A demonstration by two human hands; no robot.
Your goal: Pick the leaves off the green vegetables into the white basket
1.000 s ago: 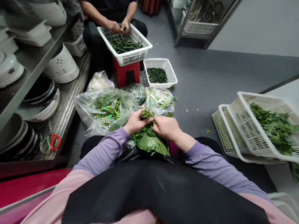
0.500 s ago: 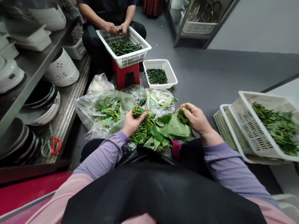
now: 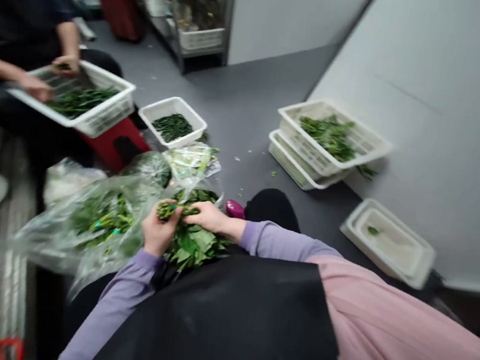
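Presently the left hand [image 3: 158,233] is clenching the greens bundle [image 3: 194,245]; whether the right hand [image 3: 211,218] is gripping, I cannot tell. Leaves hanging below the fingers are threatening to slip out.

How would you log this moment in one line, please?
left hand: holds green leafy stalk bunch | right hand: touches bunch | beside: clear plastic bag

Both hands sit close together at centre, over the lap. Left hand [image 3: 159,231] is fisted, knuckles up, clamped on the stem end of the bunch of greens [image 3: 194,244]. Its forearm runs up from lower left, elbow bent. Right hand [image 3: 209,217] is palm down, fingers reaching left to meet the left fist. It's probably pinching, but blur hides the fingertips. Right forearm comes in level from the right, wrist straight.
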